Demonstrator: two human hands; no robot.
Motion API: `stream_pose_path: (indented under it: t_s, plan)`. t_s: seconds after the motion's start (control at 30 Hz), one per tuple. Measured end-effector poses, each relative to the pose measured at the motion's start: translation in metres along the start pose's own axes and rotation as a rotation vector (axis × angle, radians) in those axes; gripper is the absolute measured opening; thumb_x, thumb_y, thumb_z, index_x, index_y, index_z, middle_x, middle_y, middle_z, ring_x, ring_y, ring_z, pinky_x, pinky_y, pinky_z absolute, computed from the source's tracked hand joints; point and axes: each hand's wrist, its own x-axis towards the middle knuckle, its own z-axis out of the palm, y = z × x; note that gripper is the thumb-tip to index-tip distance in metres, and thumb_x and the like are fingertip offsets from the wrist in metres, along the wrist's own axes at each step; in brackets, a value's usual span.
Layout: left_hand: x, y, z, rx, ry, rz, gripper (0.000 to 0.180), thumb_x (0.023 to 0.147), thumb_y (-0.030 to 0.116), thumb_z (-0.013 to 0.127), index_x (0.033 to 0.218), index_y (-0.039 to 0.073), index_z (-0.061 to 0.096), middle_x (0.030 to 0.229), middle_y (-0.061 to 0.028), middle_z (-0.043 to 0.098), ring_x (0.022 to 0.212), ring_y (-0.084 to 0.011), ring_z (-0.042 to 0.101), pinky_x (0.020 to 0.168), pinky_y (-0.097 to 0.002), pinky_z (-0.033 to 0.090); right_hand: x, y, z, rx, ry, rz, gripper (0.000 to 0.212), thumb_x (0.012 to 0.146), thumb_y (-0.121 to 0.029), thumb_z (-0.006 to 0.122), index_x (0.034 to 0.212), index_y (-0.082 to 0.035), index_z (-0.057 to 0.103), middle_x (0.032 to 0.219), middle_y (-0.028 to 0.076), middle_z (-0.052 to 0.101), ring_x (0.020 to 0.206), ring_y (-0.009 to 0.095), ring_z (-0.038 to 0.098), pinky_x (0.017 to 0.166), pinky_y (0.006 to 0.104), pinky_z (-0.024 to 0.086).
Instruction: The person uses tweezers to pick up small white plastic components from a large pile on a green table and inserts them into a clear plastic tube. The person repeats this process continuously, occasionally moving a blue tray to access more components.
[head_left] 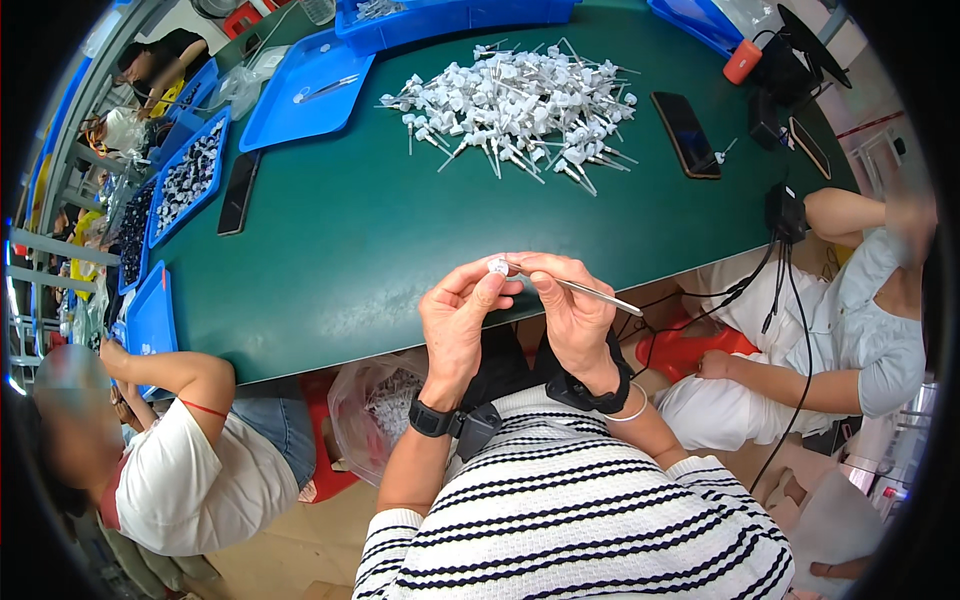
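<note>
My left hand (456, 318) pinches a small round white plastic part (498, 266) between thumb and fingers, just above the table's near edge. My right hand (578, 325) is closed around slim metal tweezers (615, 300). Their tip meets the white part, while the other end points down to the right. What the tip does inside the part is too small to tell. Farther off on the green table (350, 240) lies a heap of white pump heads with thin clear tubes (520, 105).
A blue tray (300, 105) with another pair of tweezers (328, 88) lies at the back left. Phones (238, 192) (686, 135) flank the heap. A plastic bag of parts (385, 400) hangs below the table edge by my left arm. Black cables (785, 290) run down at right. People sit on both sides.
</note>
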Motion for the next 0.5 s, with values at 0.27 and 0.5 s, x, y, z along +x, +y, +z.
stream_pose_path:
  t_s: [0.27,0.5]
  plan:
    - [0.003,0.004,-0.004,0.029,-0.038,-0.033,0.026,0.09,0.013,0.065,0.11,-0.003,0.064,0.102,-0.0115,0.068,0.084,-0.0172,0.068,0.07,-0.0229,0.054,0.005,-0.001,-0.006,-0.055,-0.037,-0.015,0.014,0.092,-0.01,0.059,0.099,0.0,0.064,0.095,0.01,0.071,0.079,0.018,0.068,0.07,0.0273,0.055]
    - [0.005,0.009,-0.01,0.053,-0.108,-0.048,0.025,0.09,0.011,0.065,0.11,-0.004,0.064,0.101,-0.0127,0.068,0.084,-0.0176,0.069,0.071,-0.0234,0.055,0.006,-0.003,-0.011,-0.056,-0.086,-0.046,0.012,0.091,-0.008,0.06,0.101,-0.001,0.062,0.095,0.012,0.07,0.083,0.023,0.069,0.072,0.0293,0.055]
